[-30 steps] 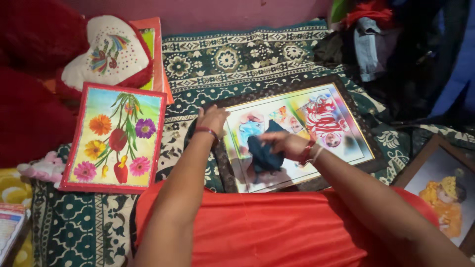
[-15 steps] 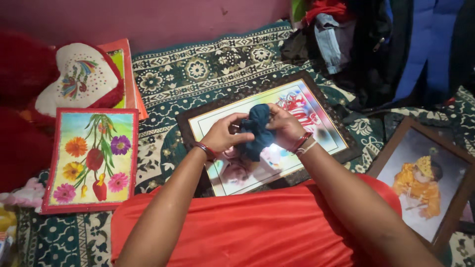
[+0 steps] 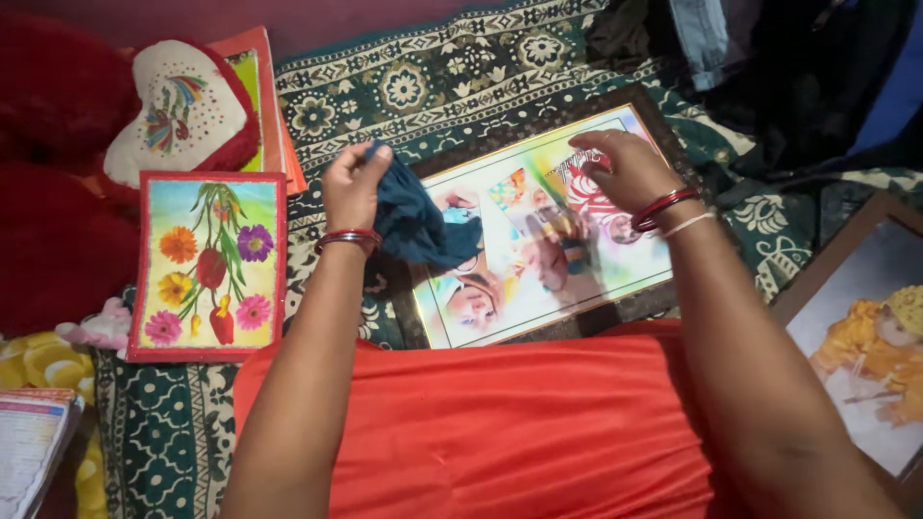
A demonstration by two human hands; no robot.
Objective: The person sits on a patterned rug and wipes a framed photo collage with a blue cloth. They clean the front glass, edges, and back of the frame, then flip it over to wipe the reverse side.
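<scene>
Head view: hands, cloth, framed picture

- Dark teal cloth: crumpled, bunched at its top, hanging over the left end of the framed picture.
- Framed photo collage: dark patterned frame, glossy colourful print, lying flat and slightly tilted on the patterned green bedspread.

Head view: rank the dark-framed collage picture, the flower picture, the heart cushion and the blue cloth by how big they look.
1. Dark-framed collage picture, largest.
2. Flower picture.
3. Heart cushion, slightly smaller, though it lies farther away, so that is unsure.
4. Blue cloth, bunched in the left hand, smallest.
</scene>
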